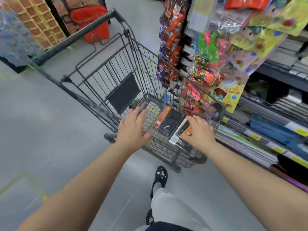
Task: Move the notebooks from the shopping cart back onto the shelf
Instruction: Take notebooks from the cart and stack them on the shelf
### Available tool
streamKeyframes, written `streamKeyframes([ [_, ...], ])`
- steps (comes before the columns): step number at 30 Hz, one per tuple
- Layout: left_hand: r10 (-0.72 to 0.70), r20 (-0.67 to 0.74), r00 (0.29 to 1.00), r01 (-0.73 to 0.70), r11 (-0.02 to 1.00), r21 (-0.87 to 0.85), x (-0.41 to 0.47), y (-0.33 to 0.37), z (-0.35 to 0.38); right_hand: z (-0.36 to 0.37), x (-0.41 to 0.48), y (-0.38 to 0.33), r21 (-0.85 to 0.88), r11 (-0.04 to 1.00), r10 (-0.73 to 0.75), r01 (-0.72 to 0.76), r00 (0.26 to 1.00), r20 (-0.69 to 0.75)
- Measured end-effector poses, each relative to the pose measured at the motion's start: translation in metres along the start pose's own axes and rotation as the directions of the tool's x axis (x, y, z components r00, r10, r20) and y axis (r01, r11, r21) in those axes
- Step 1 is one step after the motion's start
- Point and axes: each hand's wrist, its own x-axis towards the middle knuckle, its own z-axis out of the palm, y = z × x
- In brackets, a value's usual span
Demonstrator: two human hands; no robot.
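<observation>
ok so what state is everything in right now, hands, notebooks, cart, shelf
left hand: open, fingers spread over the cart, holding nothing
right hand: grips the wrapped notebook by its near edge
wrapped notebook: tilted, inside the cart
second notebook: lying on the cart bottom, untouched
cart: upright, beside the shelf
shelf: stocked with stacked notebooks
red basket: on the floor beyond the cart

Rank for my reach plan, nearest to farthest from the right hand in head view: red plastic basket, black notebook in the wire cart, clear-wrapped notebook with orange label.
1. Clear-wrapped notebook with orange label: held by the right hand.
2. Black notebook: just left, inside the wire cart.
3. Red plastic basket: far upper left.
</observation>
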Motion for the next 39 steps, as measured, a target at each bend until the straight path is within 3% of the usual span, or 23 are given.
streamKeyframes([
  [9, 0.087, 0.171, 0.981, -0.096, 0.994, 0.048, 0.123, -0.021, 0.013, 0.009, 0.096, -0.013, 0.065, 0.993, 0.091, -0.098, 0.991, 0.102],
  [15, 0.188, 0.354, 0.916, -0.217, 0.975, 0.043, 0.186, -0.036, 0.045, 0.022, 0.129, -0.015, 0.107, 0.963, 0.229, -0.246, 0.961, 0.154],
  [22, 0.286, 0.577, 0.765, -0.339, 0.941, -0.017, 0.254, -0.056, 0.101, 0.065, 0.147, -0.023, 0.149, 0.835, 0.487, -0.530, 0.837, 0.251],
  [29, 0.347, 0.655, 0.671, -0.456, 0.890, -0.004, 0.299, -0.060, 0.163, 0.125, 0.162, -0.028, 0.129, 0.746, 0.578, -0.654, 0.731, 0.363],
  [32, 0.255, 0.732, 0.632, -0.341, 0.939, -0.032, 0.307, -0.054, 0.194, 0.148, 0.167, -0.028, 0.145, 0.728, 0.581, -0.671, 0.714, 0.391],
  [36, 0.029, 0.778, 0.628, 0.112, 0.985, -0.128, 0.317, -0.048, 0.244, 0.170, 0.174, -0.020, 0.127, 0.767, 0.554, -0.629, 0.749, 0.364],
  [39, 0.017, 0.732, 0.681, 0.180, 0.965, -0.190, 0.314, -0.043, 0.277, 0.186, 0.177, -0.016, 0.148, 0.778, 0.544, -0.611, 0.772, 0.328],
])
